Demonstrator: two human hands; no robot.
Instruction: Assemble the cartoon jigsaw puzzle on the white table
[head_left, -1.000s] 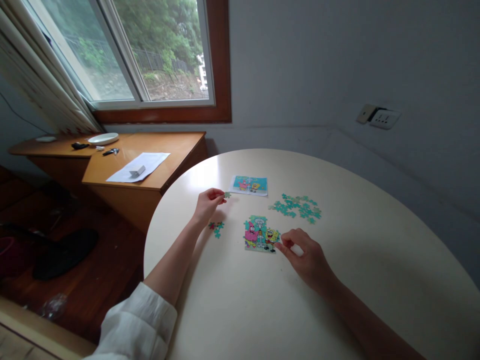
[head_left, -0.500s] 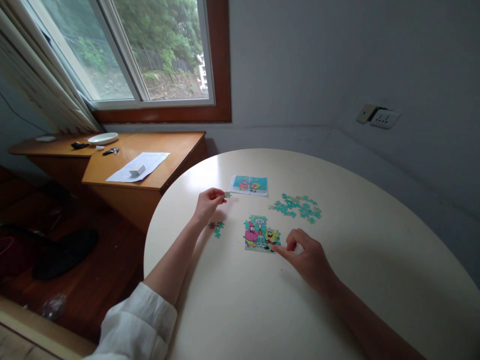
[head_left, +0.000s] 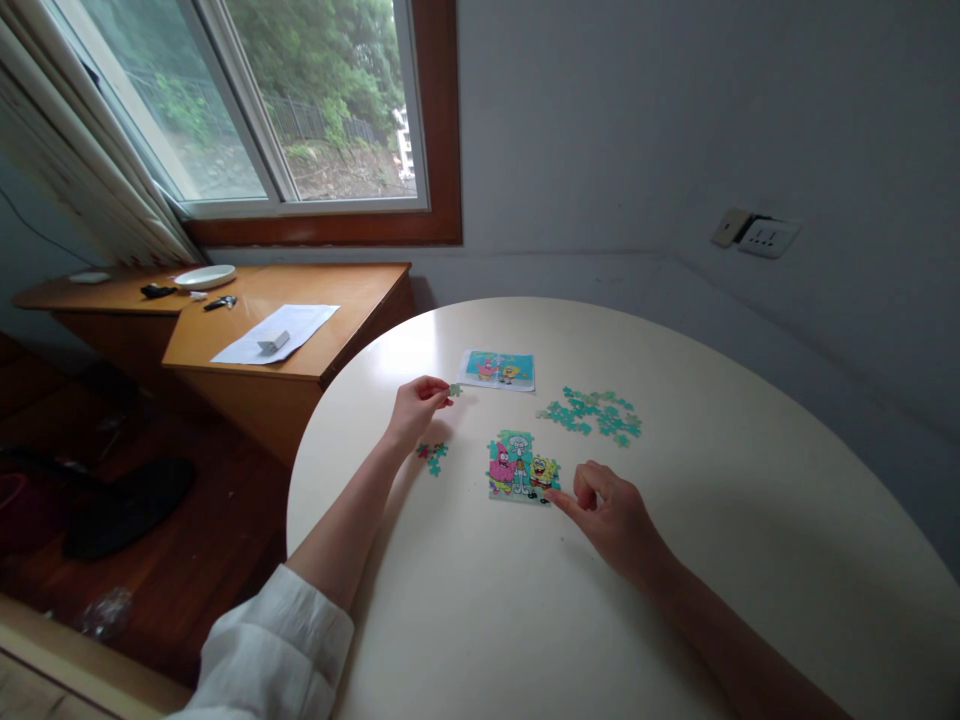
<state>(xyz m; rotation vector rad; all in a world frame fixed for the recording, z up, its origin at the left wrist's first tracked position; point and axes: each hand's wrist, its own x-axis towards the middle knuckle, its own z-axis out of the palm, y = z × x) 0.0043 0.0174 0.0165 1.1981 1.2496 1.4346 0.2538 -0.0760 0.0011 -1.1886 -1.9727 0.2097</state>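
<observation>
My left hand (head_left: 417, 408) is closed in a pinch on a small greenish puzzle piece (head_left: 456, 390), just beside the lower left corner of a picture sheet (head_left: 498, 371). A joined section of jigsaw puzzle (head_left: 519, 470) with pink, pale and yellow cartoon figures lies in front of me. The tip of my right thumb touches its lower right edge. The other fingers of my right hand (head_left: 611, 510) are curled in, and nothing shows in them. Several loose pieces (head_left: 433, 457) lie close to my left forearm.
A spread of turquoise and green puzzle pieces (head_left: 591, 412) lies right of the joined section. All of it rests on a round white table (head_left: 480, 620). Beyond, at the left, a wooden desk (head_left: 360, 300) bears a white sheet of paper (head_left: 300, 325) and a white plate (head_left: 205, 277).
</observation>
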